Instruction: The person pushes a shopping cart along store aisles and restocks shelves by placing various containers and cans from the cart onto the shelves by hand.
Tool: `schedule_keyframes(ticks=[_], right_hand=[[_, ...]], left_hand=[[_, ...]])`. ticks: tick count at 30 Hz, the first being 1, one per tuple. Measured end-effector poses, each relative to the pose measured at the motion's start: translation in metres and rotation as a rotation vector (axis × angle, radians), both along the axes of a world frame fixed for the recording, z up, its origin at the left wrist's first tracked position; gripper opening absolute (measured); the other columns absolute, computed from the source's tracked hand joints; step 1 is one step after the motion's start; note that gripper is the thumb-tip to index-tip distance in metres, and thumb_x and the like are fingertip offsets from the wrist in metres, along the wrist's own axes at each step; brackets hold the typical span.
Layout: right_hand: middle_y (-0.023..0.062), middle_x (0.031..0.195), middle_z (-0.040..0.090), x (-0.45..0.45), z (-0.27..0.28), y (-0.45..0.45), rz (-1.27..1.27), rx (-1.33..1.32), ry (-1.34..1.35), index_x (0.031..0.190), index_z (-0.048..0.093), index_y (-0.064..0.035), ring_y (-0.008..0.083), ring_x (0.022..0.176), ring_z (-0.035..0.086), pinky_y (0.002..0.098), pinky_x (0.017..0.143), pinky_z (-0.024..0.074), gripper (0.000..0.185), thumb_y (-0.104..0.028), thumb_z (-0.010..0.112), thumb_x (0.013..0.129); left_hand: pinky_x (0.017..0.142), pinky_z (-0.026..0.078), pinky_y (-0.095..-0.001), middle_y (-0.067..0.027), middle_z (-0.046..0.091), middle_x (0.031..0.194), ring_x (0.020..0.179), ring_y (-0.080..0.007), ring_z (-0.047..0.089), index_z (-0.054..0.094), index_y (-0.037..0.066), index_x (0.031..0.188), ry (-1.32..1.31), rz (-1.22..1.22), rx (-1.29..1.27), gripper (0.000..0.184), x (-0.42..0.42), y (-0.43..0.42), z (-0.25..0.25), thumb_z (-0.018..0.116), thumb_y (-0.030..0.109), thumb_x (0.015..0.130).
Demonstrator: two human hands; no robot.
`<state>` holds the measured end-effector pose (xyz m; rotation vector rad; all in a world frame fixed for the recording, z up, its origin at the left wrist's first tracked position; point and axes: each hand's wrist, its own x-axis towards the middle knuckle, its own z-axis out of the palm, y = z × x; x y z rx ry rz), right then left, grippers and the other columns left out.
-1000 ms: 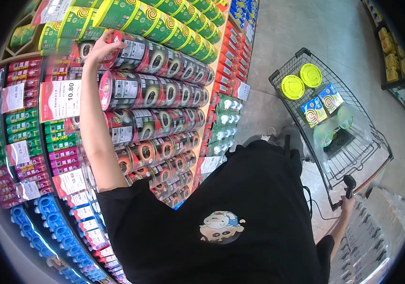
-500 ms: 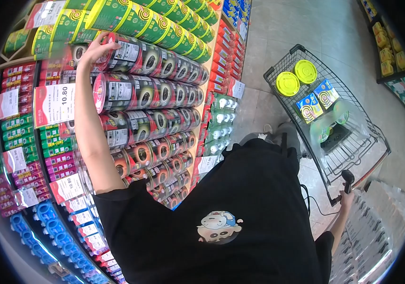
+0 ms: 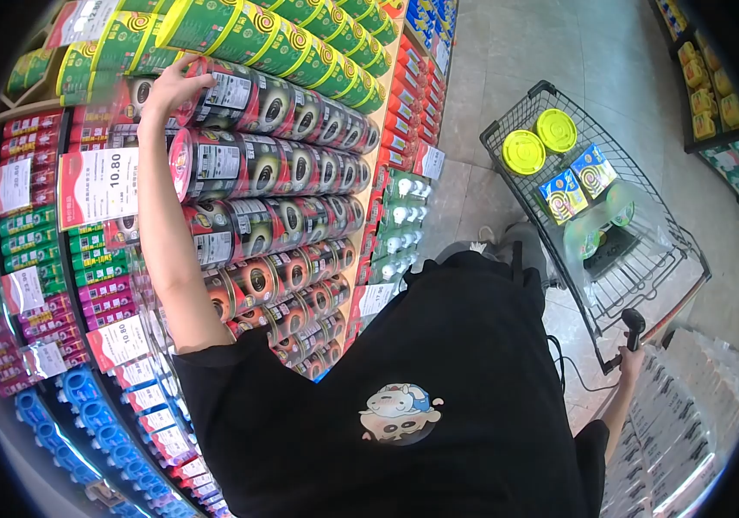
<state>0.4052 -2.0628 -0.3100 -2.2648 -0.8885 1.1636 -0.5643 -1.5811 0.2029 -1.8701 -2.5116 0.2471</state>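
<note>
My left hand (image 3: 173,89) reaches out to the left shelf. Its fingers curl round the pink-rimmed end of a black and red canister (image 3: 230,90), the first of a row of matching ones. Green and yellow canisters (image 3: 205,28) lie right beside that hand. On the other side, my right hand (image 3: 631,359) is closed round the handle of a black wire shopping cart (image 3: 704,274). A black rounded device (image 3: 634,323) stands up by the same hand; how it is fixed is unclear.
Inside the cart are two yellow-lidded tubs (image 3: 524,152), two blue and yellow packs (image 3: 565,197) and a clear plastic bag (image 3: 601,231). Price tags (image 3: 100,188) hang along the shelf. Wrapped goods (image 3: 676,423) stand behind the cart at lower right; another shelf (image 3: 704,95) lines the far right.
The view has shifted very slightly. My left hand stays at the canister's end and my right hand stays on the cart handle.
</note>
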Motion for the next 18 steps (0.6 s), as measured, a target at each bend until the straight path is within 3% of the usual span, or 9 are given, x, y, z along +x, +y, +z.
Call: schedule_keyframes(ticks=[3, 8, 11, 12, 14, 16, 18], right_hand=[[0.005, 0.094, 0.07, -0.013, 0.026, 0.011, -0.038, -0.113, 0.022, 0.122, 0.072, -0.0022, 0.0121, 0.062, 0.057, 0.0292, 0.057, 0.0455, 0.048, 0.0, 0.061, 0.075], [0.0046, 0.092, 0.069, -0.018, 0.033, 0.015, -0.037, -0.108, 0.018, 0.123, 0.072, -0.0024, 0.0119, 0.062, 0.058, 0.0294, 0.055, 0.0468, 0.049, 0.0, 0.061, 0.075], [0.0042, 0.089, 0.068, -0.022, 0.032, 0.017, -0.029, -0.112, 0.026, 0.123, 0.071, -0.0023, 0.0122, 0.063, 0.059, 0.03, 0.056, 0.0488, 0.049, 0.0, 0.061, 0.075], [0.0041, 0.088, 0.067, -0.019, 0.035, 0.016, -0.039, -0.126, 0.017, 0.124, 0.071, -0.0022, 0.0123, 0.063, 0.059, 0.0302, 0.057, 0.0496, 0.049, 0.0, 0.061, 0.075], [0.0026, 0.07, 0.061, -0.012, 0.017, 0.006, -0.022, 0.024, -0.001, 0.119, 0.072, -0.005, 0.0136, 0.05, 0.057, 0.0294, 0.046, 0.0451, 0.043, 0.0, 0.064, 0.078], [0.0026, 0.071, 0.061, -0.018, 0.026, 0.01, -0.027, 0.007, -0.035, 0.119, 0.072, -0.0041, 0.0138, 0.05, 0.058, 0.0297, 0.047, 0.0461, 0.043, 0.001, 0.064, 0.077], [0.0031, 0.071, 0.062, -0.019, 0.027, 0.01, -0.021, -0.035, -0.064, 0.118, 0.072, -0.0035, 0.0138, 0.05, 0.058, 0.0302, 0.048, 0.0466, 0.042, 0.001, 0.065, 0.077]], left_hand=[[0.102, 0.051, -0.0411, -0.0181, 0.074, 0.123, 0.114, -0.031, 0.07, 0.057, 0.02, 0.15, -0.014, 0.017, 0.012, 0.092, 0.005, -0.004, 0.001, 0.081, 0.05, 0.066], [0.101, 0.052, -0.0422, -0.0189, 0.074, 0.121, 0.113, -0.033, 0.071, 0.059, 0.018, 0.148, -0.034, -0.03, 0.062, 0.087, 0.007, -0.01, -0.005, 0.08, 0.049, 0.069], [0.101, 0.053, -0.0438, -0.0214, 0.072, 0.123, 0.115, -0.0371, 0.069, 0.061, 0.013, 0.144, 0.254, -0.162, 0.219, 0.078, 0.046, -0.033, -0.004, 0.08, 0.045, 0.075], [0.102, 0.052, -0.0454, -0.0227, 0.068, 0.13, 0.117, -0.0397, 0.067, 0.063, 0.013, 0.14, 0.289, -0.353, 0.394, 0.064, 0.056, -0.037, -0.009, 0.078, 0.039, 0.083], [0.101, 0.052, -0.0449, -0.0171, 0.063, 0.134, 0.117, -0.0356, 0.065, 0.064, 0.014, 0.139, 0.316, -0.636, 0.673, 0.049, 0.102, -0.05, -0.016, 0.074, 0.02, 0.091], [0.098, 0.053, -0.0425, -0.0159, 0.063, 0.134, 0.12, -0.0341, 0.062, 0.065, 0.015, 0.138, -0.034, -0.63, 0.664, 0.048, 0.172, -0.079, -0.032, 0.07, 0.006, 0.092], [0.097, 0.054, -0.0416, -0.016, 0.06, 0.136, 0.122, -0.0342, 0.061, 0.065, 0.014, 0.136, -0.095, -0.821, 0.637, 0.052, 0.203, -0.093, -0.073, 0.063, -0.007, 0.089]])
